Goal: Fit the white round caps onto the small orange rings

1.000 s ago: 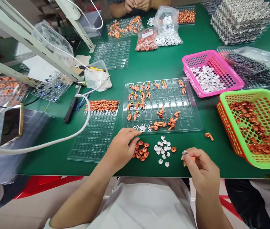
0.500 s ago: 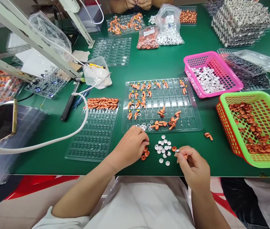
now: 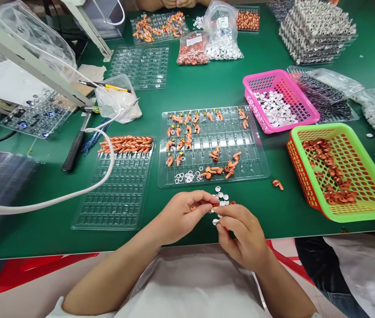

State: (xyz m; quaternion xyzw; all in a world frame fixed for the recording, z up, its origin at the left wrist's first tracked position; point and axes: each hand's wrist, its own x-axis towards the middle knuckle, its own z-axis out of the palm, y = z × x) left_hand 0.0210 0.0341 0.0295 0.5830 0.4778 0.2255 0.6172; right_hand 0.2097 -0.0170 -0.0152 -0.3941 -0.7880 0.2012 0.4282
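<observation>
My left hand and my right hand meet fingertip to fingertip just above the near table edge, both pinched. A small orange ring shows between the left fingers; what the right fingers pinch is too small to name. Small white discs and an orange ring lie on the green mat just beyond the fingers. Behind them stands a clear compartment tray with orange parts in its left cells and small metal rings at its front.
A second clear tray with a row of orange parts lies left. A green basket of orange rings and a pink basket of white discs stand right. A white cable, a hammer, bags and stacked trays lie beyond. Another person's hands work at the far edge.
My left hand has left the orange rings and my right hand has swung left; the two now meet in front of me. The view has shifted a little to the right.
</observation>
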